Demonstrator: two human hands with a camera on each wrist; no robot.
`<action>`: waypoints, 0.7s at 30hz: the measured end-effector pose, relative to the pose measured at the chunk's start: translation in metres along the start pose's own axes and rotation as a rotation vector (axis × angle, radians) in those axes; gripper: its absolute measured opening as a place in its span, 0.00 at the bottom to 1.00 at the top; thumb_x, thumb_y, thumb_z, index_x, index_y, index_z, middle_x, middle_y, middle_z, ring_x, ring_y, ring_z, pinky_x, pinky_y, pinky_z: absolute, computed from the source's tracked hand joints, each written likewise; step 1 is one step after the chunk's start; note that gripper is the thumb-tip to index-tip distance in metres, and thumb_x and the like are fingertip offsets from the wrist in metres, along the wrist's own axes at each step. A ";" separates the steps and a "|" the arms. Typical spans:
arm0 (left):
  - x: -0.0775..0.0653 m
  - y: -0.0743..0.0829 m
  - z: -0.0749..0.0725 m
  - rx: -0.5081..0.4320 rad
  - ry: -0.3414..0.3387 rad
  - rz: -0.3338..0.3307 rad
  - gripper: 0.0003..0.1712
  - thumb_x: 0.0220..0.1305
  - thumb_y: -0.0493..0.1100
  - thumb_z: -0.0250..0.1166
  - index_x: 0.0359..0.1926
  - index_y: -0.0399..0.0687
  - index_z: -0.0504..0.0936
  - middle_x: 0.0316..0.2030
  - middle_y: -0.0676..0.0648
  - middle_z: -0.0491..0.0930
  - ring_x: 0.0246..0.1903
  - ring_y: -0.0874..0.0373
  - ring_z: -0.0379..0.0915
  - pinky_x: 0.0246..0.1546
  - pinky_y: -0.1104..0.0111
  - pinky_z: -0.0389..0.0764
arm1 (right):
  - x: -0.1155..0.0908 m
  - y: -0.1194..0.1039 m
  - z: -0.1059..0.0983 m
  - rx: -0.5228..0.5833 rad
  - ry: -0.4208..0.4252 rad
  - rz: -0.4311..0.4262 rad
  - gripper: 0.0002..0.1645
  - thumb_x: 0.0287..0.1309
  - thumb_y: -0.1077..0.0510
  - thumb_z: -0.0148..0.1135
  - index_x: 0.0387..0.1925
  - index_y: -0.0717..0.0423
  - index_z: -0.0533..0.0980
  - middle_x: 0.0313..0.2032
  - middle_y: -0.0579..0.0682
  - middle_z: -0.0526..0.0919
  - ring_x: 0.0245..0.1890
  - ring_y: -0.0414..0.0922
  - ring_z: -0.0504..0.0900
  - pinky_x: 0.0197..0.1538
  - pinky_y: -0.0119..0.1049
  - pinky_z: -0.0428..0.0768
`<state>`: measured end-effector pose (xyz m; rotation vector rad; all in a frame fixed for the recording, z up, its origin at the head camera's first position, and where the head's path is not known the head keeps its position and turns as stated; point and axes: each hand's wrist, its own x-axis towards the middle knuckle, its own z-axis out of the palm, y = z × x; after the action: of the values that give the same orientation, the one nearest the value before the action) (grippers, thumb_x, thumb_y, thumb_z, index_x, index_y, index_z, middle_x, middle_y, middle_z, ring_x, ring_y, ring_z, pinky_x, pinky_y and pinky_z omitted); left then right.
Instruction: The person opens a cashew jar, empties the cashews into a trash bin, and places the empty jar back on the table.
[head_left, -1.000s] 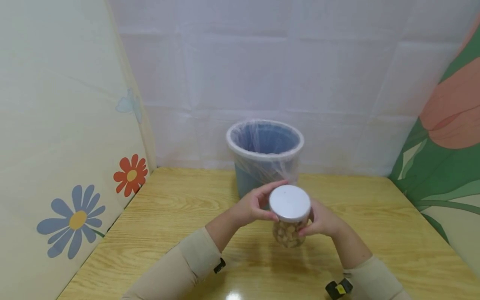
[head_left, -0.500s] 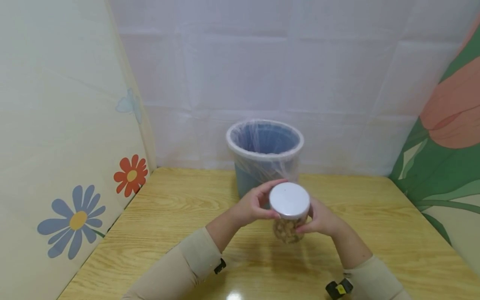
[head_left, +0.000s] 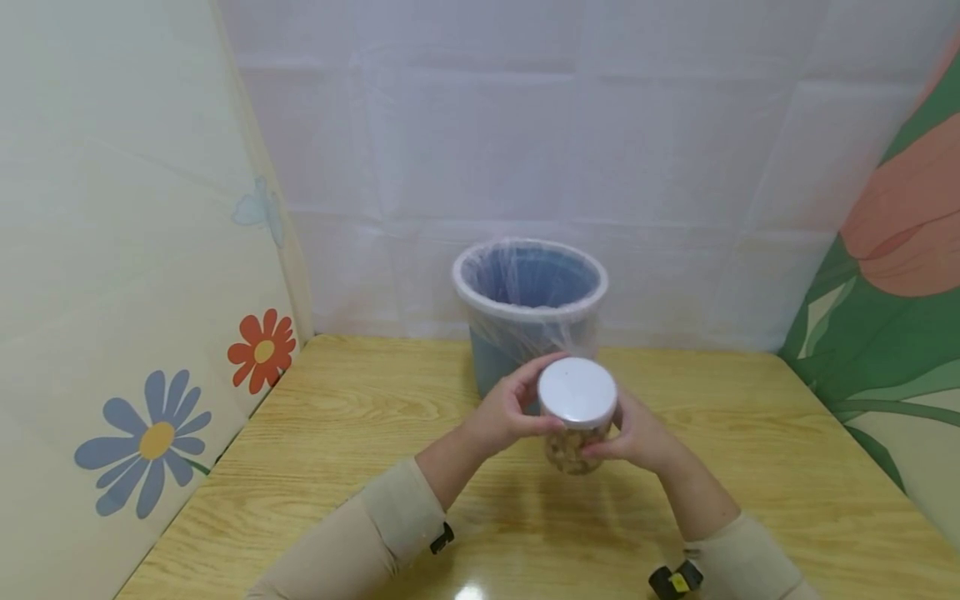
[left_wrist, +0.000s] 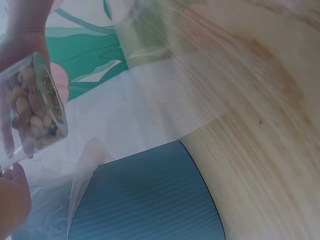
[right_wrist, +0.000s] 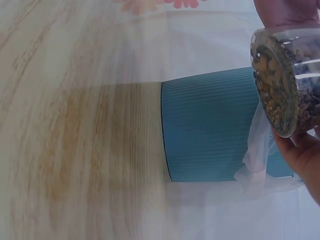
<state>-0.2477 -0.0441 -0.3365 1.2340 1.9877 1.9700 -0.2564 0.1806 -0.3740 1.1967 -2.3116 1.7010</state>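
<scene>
Wood-grain tabletop, creased white cloth behind it, printed panels at both sides. Clear jar with a white lid on top, held up off the table in front of the bin, tilted a bit. Left hand grasps it high up, fingers curled behind, thumb at the lid's lower edge. Right hand grips the other side lower down, thumb across the front of the jar wall. Both hands cover part of the jar.

Blue bin just behind, pale rim, clear plastic liner folded over the rim and hanging down outside. From the head, jar and left hand block the lower front of the bin; its mouth is in plain sight. Beige sleeves on both arms, black strap near the right cuff. Left panel: orange-red flower, blue daisy, pale butterfly. Right panel: big pink bloom, green leaves.

Left wrist view: whole nut-like pieces readable through the jar wall, only a brown jumble from the head. Right wrist view: round jar base seen from below, plus horizontal ribs on the bin's side; head view gives neither. Lid and bin mouth read only from the head. Wrist views hazy, table grain smeared.
</scene>
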 end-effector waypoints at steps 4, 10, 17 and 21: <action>-0.001 0.007 0.005 0.036 0.049 -0.015 0.46 0.47 0.32 0.69 0.65 0.32 0.56 0.59 0.33 0.65 0.57 0.49 0.66 0.59 0.60 0.64 | 0.000 0.002 0.002 -0.018 0.028 0.019 0.55 0.31 0.70 0.73 0.63 0.64 0.54 0.57 0.60 0.66 0.57 0.41 0.67 0.60 0.48 0.62; -0.001 -0.002 0.007 0.075 0.120 -0.038 0.46 0.45 0.31 0.69 0.66 0.39 0.58 0.60 0.38 0.66 0.57 0.50 0.67 0.59 0.61 0.65 | 0.001 0.004 0.003 -0.051 0.067 0.035 0.53 0.32 0.67 0.74 0.62 0.64 0.56 0.56 0.60 0.68 0.55 0.38 0.68 0.57 0.59 0.61; -0.002 0.004 0.006 0.065 0.111 -0.020 0.46 0.46 0.28 0.69 0.66 0.34 0.57 0.60 0.35 0.65 0.56 0.46 0.66 0.58 0.60 0.65 | 0.003 0.002 0.003 -0.027 0.074 0.053 0.56 0.31 0.69 0.74 0.64 0.65 0.54 0.57 0.62 0.67 0.55 0.37 0.67 0.60 0.56 0.60; -0.002 0.002 0.002 0.056 0.070 0.022 0.48 0.48 0.41 0.72 0.66 0.32 0.55 0.60 0.34 0.64 0.56 0.46 0.67 0.58 0.60 0.65 | 0.003 0.000 0.002 -0.031 0.054 0.044 0.56 0.31 0.68 0.75 0.64 0.65 0.54 0.57 0.62 0.67 0.56 0.38 0.67 0.59 0.62 0.58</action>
<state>-0.2443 -0.0437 -0.3358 1.2199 2.0839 2.0074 -0.2575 0.1778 -0.3735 1.0889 -2.3410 1.6825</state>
